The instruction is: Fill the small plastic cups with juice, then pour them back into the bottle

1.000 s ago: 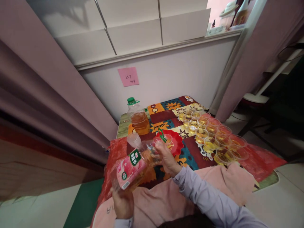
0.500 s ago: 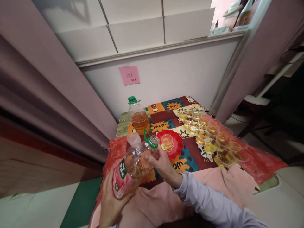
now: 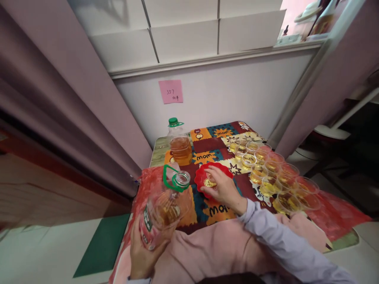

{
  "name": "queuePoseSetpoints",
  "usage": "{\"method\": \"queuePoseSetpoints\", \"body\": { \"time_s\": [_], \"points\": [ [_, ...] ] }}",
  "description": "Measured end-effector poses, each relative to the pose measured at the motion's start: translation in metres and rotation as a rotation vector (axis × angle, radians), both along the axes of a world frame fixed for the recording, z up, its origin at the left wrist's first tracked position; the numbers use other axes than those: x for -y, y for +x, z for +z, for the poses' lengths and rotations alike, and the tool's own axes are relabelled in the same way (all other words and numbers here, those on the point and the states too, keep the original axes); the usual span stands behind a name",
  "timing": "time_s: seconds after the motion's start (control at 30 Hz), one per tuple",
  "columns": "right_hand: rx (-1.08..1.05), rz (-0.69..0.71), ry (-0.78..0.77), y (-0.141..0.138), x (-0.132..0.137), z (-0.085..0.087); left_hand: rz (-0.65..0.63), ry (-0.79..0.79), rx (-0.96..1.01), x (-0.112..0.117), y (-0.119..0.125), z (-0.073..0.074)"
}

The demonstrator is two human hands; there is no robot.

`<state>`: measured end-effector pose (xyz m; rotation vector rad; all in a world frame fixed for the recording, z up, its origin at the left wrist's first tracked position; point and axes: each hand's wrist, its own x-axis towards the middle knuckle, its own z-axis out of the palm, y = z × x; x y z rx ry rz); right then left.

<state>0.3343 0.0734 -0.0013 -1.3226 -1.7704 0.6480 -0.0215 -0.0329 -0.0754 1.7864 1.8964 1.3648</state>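
My left hand [image 3: 145,252] is wrapped round the lower part of a clear plastic bottle [image 3: 166,211] with a pink label and a green neck ring. The bottle is uncapped, tilted, and has some amber liquid in it. My right hand [image 3: 223,187] reaches over the red scalloped plate [image 3: 199,179], its thumb and fingers closed round a small clear cup [image 3: 209,183] there. That cup, with a little yellow liquid, is partly hidden by the fingers. Behind the held bottle stands a stack of clear cups [image 3: 171,170].
A larger bottle [image 3: 181,150] of amber liquid, capped in green, stands at the back left. On the right, several filled clear cups [image 3: 271,167] stand close together. A patterned cloth [image 3: 207,146] and red plastic sheet [image 3: 340,207] cover the table.
My right hand has left the bottle's neck and moved right to the cup on the red plate. The bottle in my left hand has turned more upright. The view has shifted slightly left.
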Motion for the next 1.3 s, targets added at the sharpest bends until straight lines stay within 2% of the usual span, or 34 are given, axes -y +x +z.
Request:
{"method": "queuePoseSetpoints", "body": {
  "time_s": [0.13, 0.3, 0.57, 0.83, 0.93, 1.03, 1.17, 1.3],
  "points": [
    [0.373, -0.058, -0.013, 0.024, -0.029, -0.006, 0.073, 0.011, 0.041, 0.003, 0.006, -0.007],
    [0.555, -0.019, -0.08, 0.024, -0.037, -0.004, 0.097, 0.003, 0.002, 0.004, 0.009, -0.009],
    [0.715, 0.014, -0.163, 0.027, -0.043, 0.021, 0.1, -0.016, 0.025, 0.004, 0.01, -0.008],
    [0.713, 0.026, -0.162, 0.024, -0.048, 0.026, 0.097, 0.01, -0.007, 0.003, 0.009, -0.008],
    [0.678, 0.002, -0.15, 0.031, -0.054, 0.033, 0.107, 0.007, -0.025, 0.003, 0.009, -0.008],
    [0.638, -0.04, -0.136, 0.049, -0.074, 0.046, 0.11, 0.005, -0.023, 0.004, 0.01, -0.009],
    [0.639, -0.109, -0.124, 0.08, -0.118, 0.063, 0.104, 0.008, -0.013, 0.004, 0.009, -0.009],
    [0.688, -0.185, -0.13, 0.107, -0.161, 0.066, 0.099, 0.008, -0.012, 0.004, 0.008, -0.01]
  ]
}}
